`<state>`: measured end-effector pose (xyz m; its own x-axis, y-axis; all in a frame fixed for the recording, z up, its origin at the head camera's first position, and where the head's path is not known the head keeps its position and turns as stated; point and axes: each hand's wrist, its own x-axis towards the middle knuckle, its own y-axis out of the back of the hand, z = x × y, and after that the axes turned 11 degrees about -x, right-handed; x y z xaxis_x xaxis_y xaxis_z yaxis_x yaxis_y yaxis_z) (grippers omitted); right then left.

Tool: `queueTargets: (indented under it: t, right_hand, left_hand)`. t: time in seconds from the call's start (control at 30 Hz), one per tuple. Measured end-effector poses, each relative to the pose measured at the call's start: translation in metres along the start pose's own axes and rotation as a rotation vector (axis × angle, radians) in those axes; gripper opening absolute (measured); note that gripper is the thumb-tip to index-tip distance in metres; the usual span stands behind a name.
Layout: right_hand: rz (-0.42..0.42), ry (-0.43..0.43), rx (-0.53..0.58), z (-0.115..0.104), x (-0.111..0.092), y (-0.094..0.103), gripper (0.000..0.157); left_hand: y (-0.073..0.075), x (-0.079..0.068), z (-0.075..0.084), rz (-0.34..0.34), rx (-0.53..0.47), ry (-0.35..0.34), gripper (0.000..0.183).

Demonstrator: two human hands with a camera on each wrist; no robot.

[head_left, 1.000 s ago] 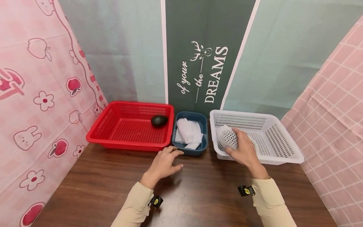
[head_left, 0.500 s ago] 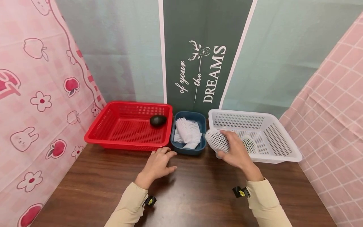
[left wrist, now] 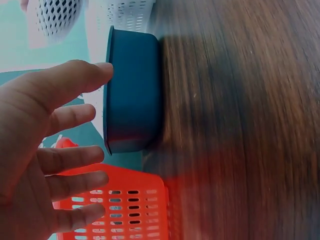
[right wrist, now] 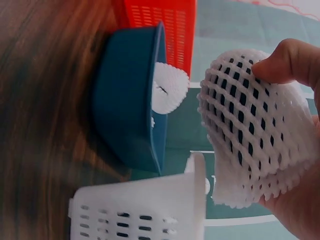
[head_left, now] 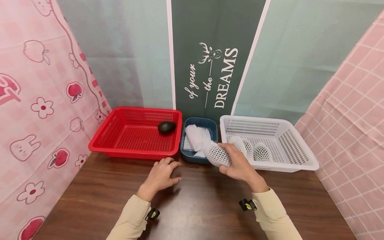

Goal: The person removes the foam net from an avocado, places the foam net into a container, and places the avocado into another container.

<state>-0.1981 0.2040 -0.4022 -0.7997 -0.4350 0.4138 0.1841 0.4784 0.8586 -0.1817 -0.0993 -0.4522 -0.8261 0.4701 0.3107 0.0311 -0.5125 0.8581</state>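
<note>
My right hand (head_left: 238,163) grips a dark fruit, avocado-like, in a white foam net sleeve (right wrist: 250,115). It is held in front of the gap between the blue bin (head_left: 192,157) and the white basket (head_left: 306,156), and the sleeve's tip overlaps the bin in the head view. White foam nets (head_left: 194,136) lie inside the bin. My left hand (head_left: 159,176) holds nothing; its fingers are spread and bent slightly near the front of the red basket (head_left: 135,154). One bare dark avocado (head_left: 166,127) rests at the right side of that basket.
Inside the white basket, netted fruits (head_left: 262,152) sit toward the left and front. The three containers stand in a row at the back of the brown wooden table (head_left: 195,206). A grey-green printed curtain (head_left: 144,60) hangs behind, with pink cloths at both sides.
My right hand has carried the netted avocado leftward out of the white basket, uncovering the netted fruits there. My left hand has shifted a little to the left.
</note>
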Motion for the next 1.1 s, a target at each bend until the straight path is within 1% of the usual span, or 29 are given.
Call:
queueTargets:
  t: [0.13,0.37,0.63,0.9,1.1]
  right_hand:
    - [-0.018,0.023,0.018,-0.003,0.001,-0.008,0.071]
    - [-0.049,0.038,0.054,-0.008,0.001,-0.022,0.071]
    - [-0.063,0.09,0.096,-0.01,0.0,-0.042,0.069]
    - [-0.096,0.143,0.095,-0.01,-0.001,-0.06,0.067]
    - [-0.113,0.188,0.1,-0.013,-0.001,-0.067,0.065]
  left_hand:
    - [0.001,-0.002,-0.003,-0.008,-0.003,0.012,0.046]
    - [0.003,-0.006,-0.01,-0.013,-0.005,0.02,0.047]
    - [0.007,-0.011,-0.018,-0.029,-0.004,0.044,0.048]
    - [0.01,-0.015,-0.024,-0.033,-0.007,0.058,0.047]
    - [0.01,-0.019,-0.028,-0.031,-0.012,0.082,0.047]
